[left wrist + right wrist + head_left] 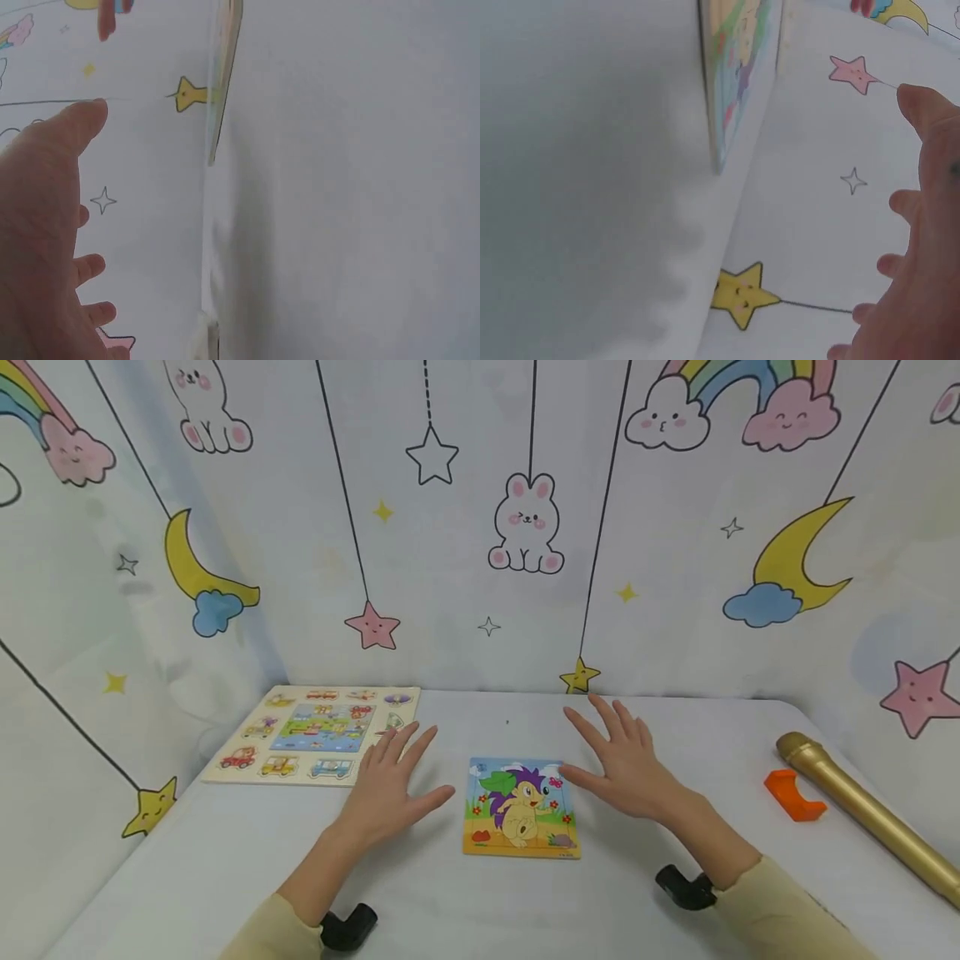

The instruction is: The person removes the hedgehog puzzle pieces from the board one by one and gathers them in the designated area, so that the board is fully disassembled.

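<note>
A square hedgehog picture puzzle (521,810) lies flat on the white table, between the two hands in the head view. To its left is my left hand (390,787), fingers spread and holding nothing. My right hand (624,762) hovers on the other side with fingers apart, its thumb overlapping the puzzle's upper right corner in this view. Both wrist views show the puzzle (739,71) edge-on, with the left hand (45,217) and the right hand (915,225) raised off the tabletop.
A larger vehicle puzzle board (300,767) lies at the back left, partly behind the left hand. At the right are an orange curved block (795,797) and a gold microphone (870,810). A patterned curtain (450,543) surrounds the table's back and sides.
</note>
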A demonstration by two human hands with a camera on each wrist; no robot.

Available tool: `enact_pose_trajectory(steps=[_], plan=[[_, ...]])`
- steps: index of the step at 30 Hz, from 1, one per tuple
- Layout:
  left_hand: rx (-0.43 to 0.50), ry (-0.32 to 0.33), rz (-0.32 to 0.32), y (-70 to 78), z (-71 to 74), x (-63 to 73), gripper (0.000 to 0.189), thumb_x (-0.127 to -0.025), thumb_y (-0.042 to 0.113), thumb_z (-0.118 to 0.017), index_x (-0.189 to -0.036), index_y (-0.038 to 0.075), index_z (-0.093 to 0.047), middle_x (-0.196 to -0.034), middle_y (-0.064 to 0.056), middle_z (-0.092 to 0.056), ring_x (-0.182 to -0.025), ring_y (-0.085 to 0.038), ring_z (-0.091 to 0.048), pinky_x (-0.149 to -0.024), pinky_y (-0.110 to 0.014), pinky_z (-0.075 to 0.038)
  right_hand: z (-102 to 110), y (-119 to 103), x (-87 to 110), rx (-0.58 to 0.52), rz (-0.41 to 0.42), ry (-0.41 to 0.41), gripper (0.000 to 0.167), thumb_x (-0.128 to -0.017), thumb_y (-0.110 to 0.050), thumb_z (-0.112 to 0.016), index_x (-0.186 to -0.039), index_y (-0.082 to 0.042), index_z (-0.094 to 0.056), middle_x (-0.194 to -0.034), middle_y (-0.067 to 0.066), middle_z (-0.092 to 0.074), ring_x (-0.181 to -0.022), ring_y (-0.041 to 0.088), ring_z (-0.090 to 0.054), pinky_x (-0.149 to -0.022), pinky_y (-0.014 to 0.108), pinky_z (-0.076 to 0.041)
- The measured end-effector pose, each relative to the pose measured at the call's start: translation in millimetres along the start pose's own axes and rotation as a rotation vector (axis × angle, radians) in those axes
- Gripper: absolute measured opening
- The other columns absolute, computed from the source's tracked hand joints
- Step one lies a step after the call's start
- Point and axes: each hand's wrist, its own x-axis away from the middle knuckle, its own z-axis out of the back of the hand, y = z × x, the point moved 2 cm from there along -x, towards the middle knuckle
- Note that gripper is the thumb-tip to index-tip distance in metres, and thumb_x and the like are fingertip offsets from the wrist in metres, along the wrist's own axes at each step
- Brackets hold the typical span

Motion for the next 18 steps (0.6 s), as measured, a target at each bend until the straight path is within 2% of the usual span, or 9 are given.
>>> enact_pose_trajectory(steps=[3,6,10,14,18], plan=[[0.102,-0.012,-0.017,5.9,-10.1,-6.8,0.085,-0.088,0.057,-0.069,-0.159,0.023,-0.035,-0.162,-0.010,-0.031,-0.148,-0.040,-0.023,-0.114,-0.065,-0.022,-5,-11,-16.1,-0.102,0.043,-0.018,0.079,-0.096,-0.048,-0.065,-0.160,-0.019,-0.029,-0.165,0.018,-0.011,-0.147,0.049,-0.010,-0.108,0.076,-0.015],[0.176,-0.051,-0.031,12.5,-20.1,-14.9,0.086,-0.087,0.056,-0.071,-0.159,0.025,-0.035,-0.162,-0.006,-0.032,-0.149,-0.032,-0.024,-0.114,-0.060,-0.026,-11,-21,-31.5,-0.199,0.061,-0.048,0.077,-0.095,-0.043,-0.069,-0.158,-0.019,-0.033,-0.163,0.015,-0.019,-0.145,0.047,-0.021,-0.104,0.074,-0.030],[0.223,-0.122,-0.038,16.2,-33.9,-24.6,0.088,-0.085,0.054,-0.075,-0.158,0.023,-0.037,-0.161,-0.005,-0.033,-0.148,-0.029,-0.025,-0.114,-0.056,-0.029,-22,-30,-47.1,-0.301,0.077,-0.106,0.070,-0.094,-0.036,-0.073,-0.153,-0.013,-0.043,-0.156,0.014,-0.037,-0.138,0.040,-0.039,-0.102,0.061,-0.043],[0.273,-0.163,-0.020,13.6,-44.2,-29.1,0.086,-0.085,0.050,-0.078,-0.155,0.017,-0.041,-0.159,-0.007,-0.037,-0.146,-0.030,-0.030,-0.114,-0.055,-0.031,-35,-36,-59.2,-0.384,0.099,-0.161,0.060,-0.095,-0.032,-0.072,-0.145,-0.008,-0.052,-0.144,0.016,-0.051,-0.121,0.036,-0.055,-0.097,0.050,-0.051],[0.320,-0.203,0.009,8.6,-53.9,-29.1,0.083,-0.085,0.049,-0.077,-0.152,0.013,-0.045,-0.156,-0.009,-0.042,-0.144,-0.031,-0.034,-0.114,-0.053,-0.031,-48,-41,-65.7,-0.438,0.105,-0.244,0.054,-0.095,-0.030,-0.071,-0.140,-0.004,-0.056,-0.137,0.016,-0.055,-0.113,0.034,-0.059,-0.093,0.043,-0.053]])
